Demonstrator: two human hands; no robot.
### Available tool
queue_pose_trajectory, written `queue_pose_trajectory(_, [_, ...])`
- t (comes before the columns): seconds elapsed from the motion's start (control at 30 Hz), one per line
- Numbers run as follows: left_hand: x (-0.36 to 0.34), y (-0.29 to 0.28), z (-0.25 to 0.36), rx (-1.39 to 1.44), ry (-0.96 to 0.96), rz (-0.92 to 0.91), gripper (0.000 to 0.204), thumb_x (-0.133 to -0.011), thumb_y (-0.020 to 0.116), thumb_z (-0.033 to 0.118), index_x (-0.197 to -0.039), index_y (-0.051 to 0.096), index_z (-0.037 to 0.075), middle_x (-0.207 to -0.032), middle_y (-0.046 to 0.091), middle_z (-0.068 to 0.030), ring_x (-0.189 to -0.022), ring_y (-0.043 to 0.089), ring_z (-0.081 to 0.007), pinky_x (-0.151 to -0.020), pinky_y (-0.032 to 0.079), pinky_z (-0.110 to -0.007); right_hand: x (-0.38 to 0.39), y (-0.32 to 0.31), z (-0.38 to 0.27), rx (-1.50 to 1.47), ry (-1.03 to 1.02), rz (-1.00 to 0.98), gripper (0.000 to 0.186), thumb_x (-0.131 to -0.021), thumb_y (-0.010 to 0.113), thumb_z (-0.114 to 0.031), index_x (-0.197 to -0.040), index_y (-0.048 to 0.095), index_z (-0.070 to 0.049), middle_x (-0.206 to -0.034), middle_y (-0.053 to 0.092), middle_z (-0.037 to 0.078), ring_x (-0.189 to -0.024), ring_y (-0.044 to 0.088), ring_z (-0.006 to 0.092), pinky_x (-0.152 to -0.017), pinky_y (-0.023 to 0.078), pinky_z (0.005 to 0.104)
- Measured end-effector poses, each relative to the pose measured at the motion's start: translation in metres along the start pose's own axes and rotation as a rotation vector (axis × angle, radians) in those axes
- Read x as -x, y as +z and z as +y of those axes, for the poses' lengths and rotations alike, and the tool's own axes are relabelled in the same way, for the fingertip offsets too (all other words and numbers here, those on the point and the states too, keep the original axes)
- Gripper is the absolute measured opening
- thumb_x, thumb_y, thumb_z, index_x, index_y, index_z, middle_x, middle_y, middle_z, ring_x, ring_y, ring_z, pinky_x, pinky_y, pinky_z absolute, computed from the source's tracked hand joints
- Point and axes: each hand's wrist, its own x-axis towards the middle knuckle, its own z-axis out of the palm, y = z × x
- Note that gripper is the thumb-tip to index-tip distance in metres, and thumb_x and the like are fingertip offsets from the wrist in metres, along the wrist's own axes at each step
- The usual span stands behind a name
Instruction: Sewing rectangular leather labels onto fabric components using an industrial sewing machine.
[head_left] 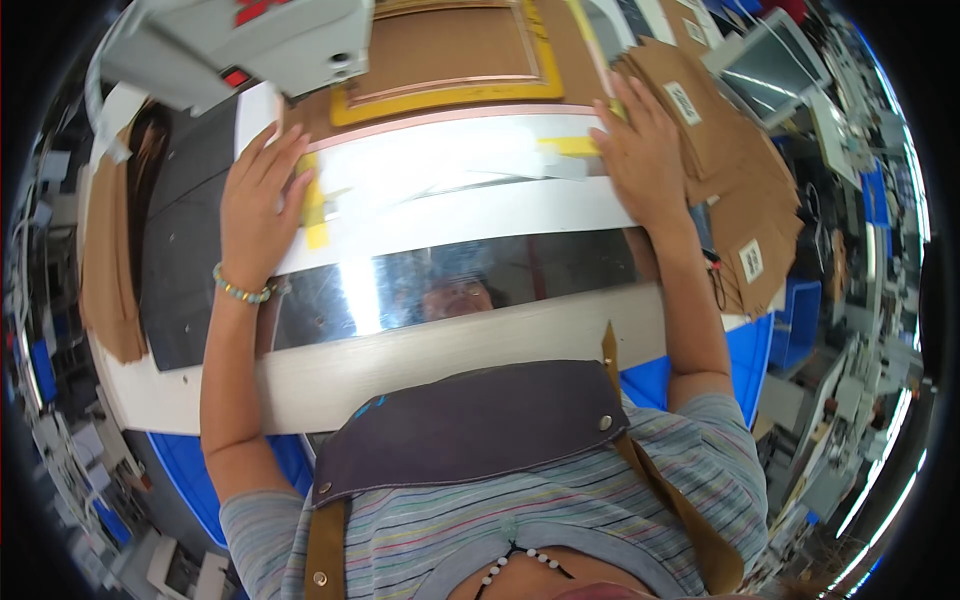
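A white sheet [440,215] lies across the worktable between my hands, with strips of yellow tape [568,147] on it and a pinkish strip [450,117] along its far edge. My left hand [258,205] rests at the sheet's left side, fingers stretched toward the strip's left end, thumb apart beside a piece of tape. My right hand [645,155] lies at the far right corner, fingers extended and thumb near the tape. What is under the fingertips is hidden. Just beyond, a yellow-edged rectangular frame [450,102] sits on brown material [440,50].
A shiny metal plate [500,268] lies nearer me. Stacks of brown pieces [745,190] with white labels stand right, more brown pieces [108,250] left beside a dark board [185,230]. A grey machine head [200,50] overhangs the far left. Blue bins [735,360] are below the table edge.
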Motion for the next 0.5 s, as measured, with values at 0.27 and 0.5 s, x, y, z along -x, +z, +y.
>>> queue_pose_trajectory(0.27, [0.004, 0.0047, -0.0003, -0.061, -0.074, -0.05, 0.044, -0.099, 0.073, 0.027, -0.139, 0.07, 0.01, -0.151, 0.061, -0.0118, -0.144, 0.052, -0.0352, -0.117, 0.044, -0.046, -0.0022, -0.0048, -0.004, -0.018, 0.036, -0.084, 0.049, -0.113, 0.047, -0.04, -0.15, 0.063, -0.011, -0.168, 0.043, 0.009, -0.158, 0.032, 0.0331, -0.127, 0.026, 0.0509])
queue_pose_trajectory(0.5, [0.0042, 0.0038, 0.0015, -0.104, -0.093, -0.08, 0.043, -0.098, 0.073, 0.029, -0.137, 0.072, 0.009, -0.153, 0.061, -0.0114, -0.142, 0.054, -0.0352, -0.116, 0.046, -0.045, -0.0004, -0.0044, -0.0015, -0.044, 0.046, -0.085, 0.049, -0.113, 0.047, -0.04, -0.148, 0.064, -0.01, -0.167, 0.045, 0.01, -0.157, 0.032, 0.0335, -0.127, 0.026, 0.0505])
